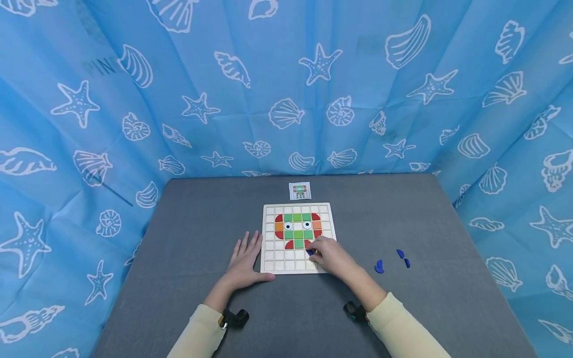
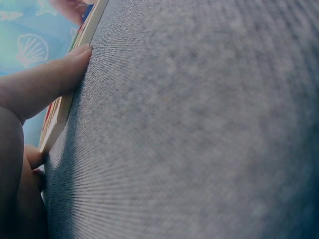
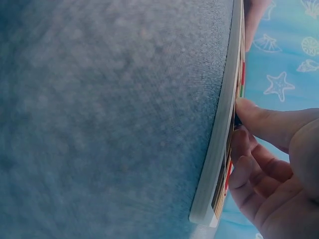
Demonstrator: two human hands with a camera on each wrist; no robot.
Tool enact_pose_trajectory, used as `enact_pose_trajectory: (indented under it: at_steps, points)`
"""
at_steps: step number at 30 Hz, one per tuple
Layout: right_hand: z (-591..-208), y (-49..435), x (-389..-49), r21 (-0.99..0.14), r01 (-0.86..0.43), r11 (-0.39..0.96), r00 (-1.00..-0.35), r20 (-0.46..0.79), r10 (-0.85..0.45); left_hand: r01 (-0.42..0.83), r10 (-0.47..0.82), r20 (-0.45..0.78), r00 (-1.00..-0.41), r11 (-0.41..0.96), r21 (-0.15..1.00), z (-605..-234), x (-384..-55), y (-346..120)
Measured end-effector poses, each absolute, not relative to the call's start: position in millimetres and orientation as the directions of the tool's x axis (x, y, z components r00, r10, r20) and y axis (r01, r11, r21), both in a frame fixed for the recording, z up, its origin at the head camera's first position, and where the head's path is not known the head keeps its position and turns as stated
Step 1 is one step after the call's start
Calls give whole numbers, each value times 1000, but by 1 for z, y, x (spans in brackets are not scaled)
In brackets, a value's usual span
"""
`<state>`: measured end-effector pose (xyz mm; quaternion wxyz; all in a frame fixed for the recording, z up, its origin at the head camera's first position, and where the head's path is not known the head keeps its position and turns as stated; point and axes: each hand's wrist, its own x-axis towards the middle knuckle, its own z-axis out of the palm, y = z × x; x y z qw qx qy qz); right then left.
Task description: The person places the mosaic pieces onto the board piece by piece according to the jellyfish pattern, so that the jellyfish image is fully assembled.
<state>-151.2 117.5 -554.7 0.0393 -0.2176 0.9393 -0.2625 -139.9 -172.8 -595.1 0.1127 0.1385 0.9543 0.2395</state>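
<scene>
A white wooden grid board (image 1: 279, 266) lies on the grey table. Green, red and orange tiles on it, with two eye tiles (image 1: 288, 226), form a face-like pattern. My left hand (image 1: 243, 266) lies flat at the board's left side, fingers spread; its thumb (image 2: 75, 62) reaches along the near edge. Over the lower right part of the pattern, my right hand (image 1: 333, 256) pinches a small dark blue piece (image 1: 310, 252) between thumb and fingers. In the right wrist view that piece (image 3: 237, 120) is mostly hidden by the fingertips, which are right at the board's surface.
Several loose blue pieces (image 1: 379, 266) lie on the table to the right of my right hand. A small printed card (image 1: 300, 191) with a coloured pattern sits beyond the board's far edge. Behind the table (image 1: 201, 209) hangs a blue curtain (image 1: 277, 149) with shells and starfish.
</scene>
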Motion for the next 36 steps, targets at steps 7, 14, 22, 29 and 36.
enact_pose_trajectory:
  at_steps: [7,14,22,29,36]
  points:
    - [-554,117,-150,-504,-393,770,-902,49,-429,210,316,-151,-937,851,481,-595,-141,-172]
    - [-548,125,-146,-513,-402,758,-903,83,-423,208,316,-147,-937,845,492,-596,-140,-172]
    - [-542,152,-136,-525,-356,773,-930,119,-348,216,315,-119,-941,836,504,-601,-139,-173]
    - [-542,184,-123,-525,-284,803,-959,138,-249,215,314,-124,-941,841,497,-603,-139,-172]
    - [-541,215,-113,-499,-247,831,-968,158,-193,216,313,-118,-942,838,501,-602,-140,-173]
